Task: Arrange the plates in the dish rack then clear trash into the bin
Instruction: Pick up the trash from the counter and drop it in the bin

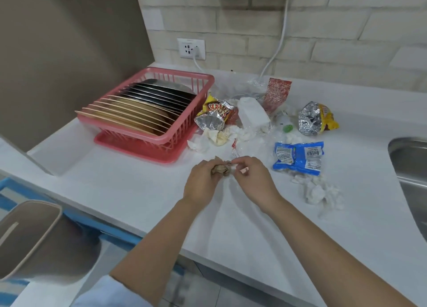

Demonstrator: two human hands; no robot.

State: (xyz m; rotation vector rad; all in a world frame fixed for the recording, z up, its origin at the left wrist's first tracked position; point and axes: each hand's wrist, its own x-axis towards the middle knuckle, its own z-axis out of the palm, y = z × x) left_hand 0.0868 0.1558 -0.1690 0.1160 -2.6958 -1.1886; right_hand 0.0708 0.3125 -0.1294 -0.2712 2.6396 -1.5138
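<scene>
Several plates [147, 103], tan in front and dark behind, stand on edge in the pink dish rack [184, 142] at the back left of the white counter [161, 198]. My left hand [203, 181] grips a crumpled brown paper wad [220, 169] over the counter's middle. My right hand [254, 179] pinches a small white scrap [238, 166] right beside that wad. Trash lies behind and to the right: a foil snack wrapper [215, 114], a white carton [253, 113], a blue packet [298, 157], a silver and yellow bag [314, 118], white tissues [321, 193]. The beige bin [27, 235] stands low at the left.
A steel sink [411, 158] is set into the counter at the right edge. A wall socket [191, 48] with a white cable sits on the brick wall behind the rack. A red-speckled wrapper [277, 94] and clear plastic lie near the wall.
</scene>
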